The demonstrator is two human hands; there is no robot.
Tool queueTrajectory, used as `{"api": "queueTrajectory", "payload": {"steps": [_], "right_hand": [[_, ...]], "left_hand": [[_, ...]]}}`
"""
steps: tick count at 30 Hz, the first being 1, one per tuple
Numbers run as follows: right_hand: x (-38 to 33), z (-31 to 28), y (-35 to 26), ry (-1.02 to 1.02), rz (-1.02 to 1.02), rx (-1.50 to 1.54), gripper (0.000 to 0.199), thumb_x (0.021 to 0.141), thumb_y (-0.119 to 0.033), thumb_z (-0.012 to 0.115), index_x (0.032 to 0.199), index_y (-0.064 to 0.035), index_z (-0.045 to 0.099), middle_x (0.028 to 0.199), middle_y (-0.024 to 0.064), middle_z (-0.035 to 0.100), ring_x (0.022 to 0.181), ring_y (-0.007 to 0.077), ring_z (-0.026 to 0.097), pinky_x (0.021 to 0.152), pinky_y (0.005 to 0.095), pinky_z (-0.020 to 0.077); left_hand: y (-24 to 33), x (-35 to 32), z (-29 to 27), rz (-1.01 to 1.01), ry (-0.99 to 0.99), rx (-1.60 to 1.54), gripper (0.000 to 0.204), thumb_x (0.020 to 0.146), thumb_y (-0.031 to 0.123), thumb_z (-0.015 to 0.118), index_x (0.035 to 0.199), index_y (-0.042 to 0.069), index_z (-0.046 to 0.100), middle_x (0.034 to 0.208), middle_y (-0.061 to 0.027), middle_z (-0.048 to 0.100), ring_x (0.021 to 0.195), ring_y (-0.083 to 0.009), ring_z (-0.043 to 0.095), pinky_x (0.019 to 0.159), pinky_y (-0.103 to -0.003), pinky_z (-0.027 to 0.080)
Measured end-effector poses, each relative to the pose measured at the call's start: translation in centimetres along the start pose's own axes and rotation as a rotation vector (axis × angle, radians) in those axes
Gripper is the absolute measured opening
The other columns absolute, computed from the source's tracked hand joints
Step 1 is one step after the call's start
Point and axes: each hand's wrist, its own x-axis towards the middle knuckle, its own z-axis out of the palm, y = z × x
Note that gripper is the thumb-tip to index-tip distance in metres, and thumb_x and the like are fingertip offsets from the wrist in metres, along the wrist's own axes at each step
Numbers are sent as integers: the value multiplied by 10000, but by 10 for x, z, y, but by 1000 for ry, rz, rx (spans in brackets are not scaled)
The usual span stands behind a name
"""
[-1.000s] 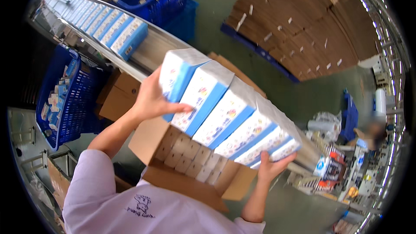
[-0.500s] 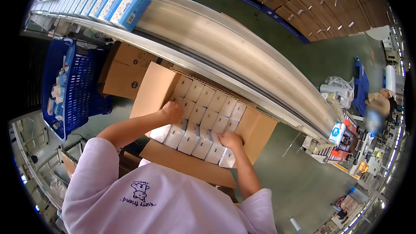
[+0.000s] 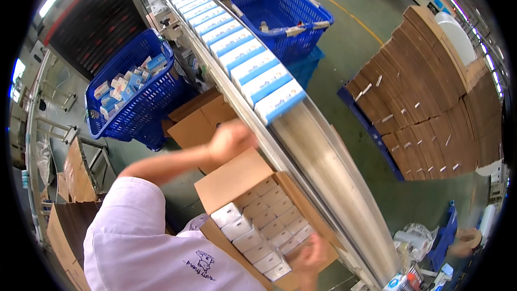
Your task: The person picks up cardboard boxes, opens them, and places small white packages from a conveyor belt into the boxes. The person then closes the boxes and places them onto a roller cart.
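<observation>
Both hands are motion-blurred: the left hand (image 3: 229, 140) at frame centre, the right hand (image 3: 309, 253) near the bottom edge, its fingers indistinct over the white boxes (image 3: 253, 229) in the carton (image 3: 231, 178).

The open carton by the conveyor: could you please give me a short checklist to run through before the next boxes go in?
1. Carton flaps open: ok, the near flap is folded back and the top is clear.
2. Room left in the carton: cannot tell, white box ends fill the visible layer.
3. Boxes waiting on the conveyor: ok, a blue and white row ends just above the carton.
4. Left hand free: ok, it looks empty, raised toward the row, though blurred.
5. Right hand free: cannot tell, it is blurred at the carton's near corner.
</observation>
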Motion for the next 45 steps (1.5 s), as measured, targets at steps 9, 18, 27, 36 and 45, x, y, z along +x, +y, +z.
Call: {"api": "queueTrajectory", "payload": {"steps": [9,18,27,36,45], "right_hand": [[120,12,87,44,329,-205,127,841,-142,572,869,-22,606,786,144,627,641,286,610,576,354,476],[128,17,96,-25,601,265,611,845,-408,573,1270,-10,389,1135,200,567,1031,328,560,883,394,415],[80,-47,73,473,608,443,838,645,-338,803,1252,-5,332,1137,154,515,1058,230,489,931,365,374],[-87,-30,-10,448,690,426,979,627,-248,802,1330,41,186,1266,217,354,1131,293,420,978,406,327],[-24,72,107,-867,508,-407,560,820,-523,510,681,-5,671,784,199,645,763,348,631,677,427,490]], "left_hand": [[-154,187,-118,-613,80,641,943,679,732,528,1251,-12,437,1193,-175,524,1134,-285,493,929,-382,405],[-26,155,35,-357,-548,259,1034,560,696,698,1141,-111,416,947,-256,606,902,-339,615,779,-351,498],[87,110,55,-231,-281,-207,976,532,558,798,1235,-8,427,993,-188,629,929,-283,628,790,-339,502],[111,-73,36,-364,-518,-124,984,738,466,674,1342,-92,134,1117,-286,510,945,-396,585,808,-420,485],[12,-39,202,247,-1328,536,433,820,459,519,878,61,680,889,-124,653,776,-275,642,614,-376,495]]}}
